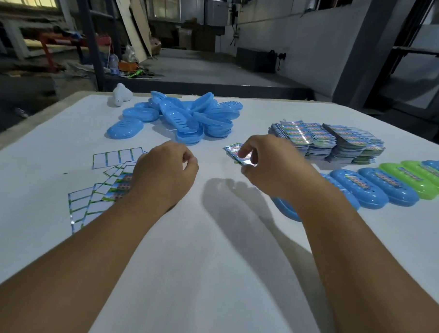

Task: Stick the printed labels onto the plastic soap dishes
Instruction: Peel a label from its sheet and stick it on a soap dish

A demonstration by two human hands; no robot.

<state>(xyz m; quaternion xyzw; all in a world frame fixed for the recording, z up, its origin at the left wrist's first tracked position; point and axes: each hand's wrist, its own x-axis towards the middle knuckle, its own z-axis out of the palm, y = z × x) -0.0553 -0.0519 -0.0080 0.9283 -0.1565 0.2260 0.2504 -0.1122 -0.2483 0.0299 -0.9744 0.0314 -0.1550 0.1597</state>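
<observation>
Our right hand [269, 163] pinches a label sheet [235, 153] just above the table [210, 241], beside the label stacks [340, 144]; our left hand [165, 171] hovers curled, holding nothing. We judge we're peeling; next needs a dish from the blue pile [180, 116]

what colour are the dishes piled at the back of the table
Blue, all of the piled dishes; head view, the only one, shows it.

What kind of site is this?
Likely a small factory packing area: a bulk pile of blue soap dishes, stacked label sheets, bare concrete floor and leaning boards behind.
</observation>
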